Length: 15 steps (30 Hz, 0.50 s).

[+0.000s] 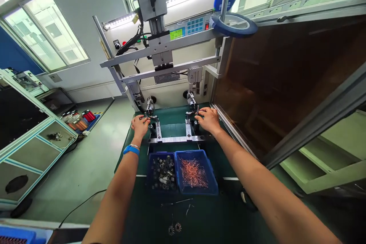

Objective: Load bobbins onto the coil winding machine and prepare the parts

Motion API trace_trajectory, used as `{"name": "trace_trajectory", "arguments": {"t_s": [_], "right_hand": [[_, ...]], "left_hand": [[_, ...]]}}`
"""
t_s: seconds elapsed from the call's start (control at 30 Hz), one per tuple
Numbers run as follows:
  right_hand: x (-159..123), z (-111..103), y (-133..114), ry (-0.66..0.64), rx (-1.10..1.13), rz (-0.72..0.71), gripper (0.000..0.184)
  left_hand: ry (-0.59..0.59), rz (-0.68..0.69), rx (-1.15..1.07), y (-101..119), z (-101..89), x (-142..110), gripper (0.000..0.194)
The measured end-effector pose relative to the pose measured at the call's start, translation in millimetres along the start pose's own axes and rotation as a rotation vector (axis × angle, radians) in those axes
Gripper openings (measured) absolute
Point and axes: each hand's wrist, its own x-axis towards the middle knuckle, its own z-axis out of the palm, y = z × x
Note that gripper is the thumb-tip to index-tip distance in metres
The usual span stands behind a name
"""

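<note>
In the head view, the work looks part-way through, with both hands busy at the machine's two stations. The left hand (140, 126) is at the left metal holder (150, 105) and the right hand (209, 119) is at the right metal holder (191, 101). Both holders stand at the back of the green tabletop (208, 217), behind a flat metal bar (174, 139) that runs across between the hands. Nothing shows either station as finished, and how many pieces are done or left cannot be told. In front of the bar, two blue bins sit side by side: the left bin (162, 154) holds a heap of small metal parts (165, 167), and the right bin (210, 187) holds loose copper wire bits (192, 172). Nearer the person lie a thin rod (177, 202) and two small toothed rings (178, 227).

The left grip is narrow, thumb and fingers drawn together beside the holder's front end; whether a piece is held there is too small to tell. The right grip is narrow too, its fingertips at a thin upright pin (198, 109); whether they pinch it or only touch it cannot be told.
</note>
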Motion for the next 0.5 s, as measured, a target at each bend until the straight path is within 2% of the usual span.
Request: {"name": "trace_trajectory", "arguments": {"t_s": [0.1, 0.17, 0.23, 0.3, 0.33, 0.4, 0.47, 0.5], "right_hand": [[3.6, -5.6, -4.4, -0.032, 0.002, 0.008, 0.021], [0.2, -12.8, -16.6, -0.026, -0.002, 0.030, 0.025], [-16.5, -22.4, -38.4, 0.014, -0.007, 0.049, 0.034], [-51.0, -31.2, -65.9, 0.027, 0.006, 0.000, 0.040], [-74.1, -34.2, -79.5, -0.035, 0.031, -0.085, 0.036], [-124.7, -36.5, -102.5, -0.242, 0.096, -0.297, 0.017], [-169.5, -34.1, -117.5, -0.496, 0.162, -0.448, 0.020], [-186.1, -31.3, -122.2, -0.549, 0.163, -0.450, 0.018]], "left_hand": [[-0.026, 0.006, 0.011, 1.0, -3.0, 3.8, 0.013], [-0.033, -0.001, 0.015, 4.0, -6.9, 6.2, 0.013], [-0.057, 0.004, 0.008, 9.7, -13.7, 3.7, 0.012], [-0.080, 0.019, -0.011, 16.4, -25.1, -8.9, 0.017], [-0.096, 0.037, -0.026, 19.5, -32.7, -20.4, 0.022], [-0.181, 0.126, -0.073, 24.0, -50.6, -53.3, 0.027], [-0.407, 0.310, -0.145, 26.3, -69.4, -94.3, 0.024], [-0.535, 0.399, -0.173, 26.6, -77.8, -114.9, 0.021]]}}
